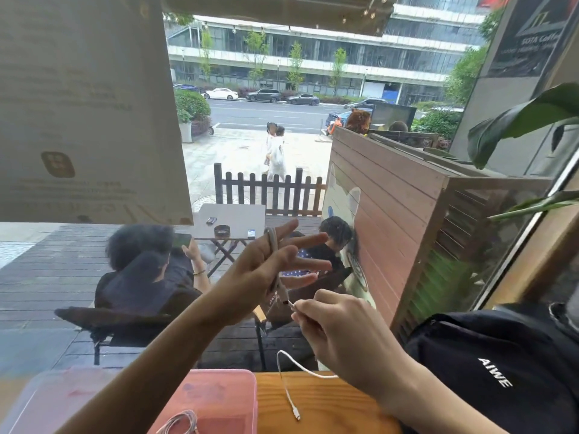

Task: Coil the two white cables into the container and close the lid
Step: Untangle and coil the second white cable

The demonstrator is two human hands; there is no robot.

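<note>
Looking through a café window from a wooden counter, the view takes in two raised bare hands. The left hand is spread, its fingers straight and fanned apart, with a white cable looped in several turns around the middle fingers. The right hand has its fingers curled, pinching the free plug end of that same cable just below the left palm.

A second white cable trails from under the right hand down onto the counter, its plug lying loose on the wood. Just left of it sits a pink translucent container, and a small coil of cable shows at the bottom edge over it (whether it lies inside or on the lid I cannot tell). The left forearm crosses in front of the container and hides part of it.

A black bag rests at the right on the counter, printed with white letters reading "AIWE". A large pale poster covers the window's upper left; its text is too blurred to read. A dark sign at upper right shows "SOTA Coffe", cut off at the edge. Green plant leaves hang in at the right.

Outside, two people sit on a dark deck beside a small grey table, behind a wooden partition and a low picket fence.
</note>
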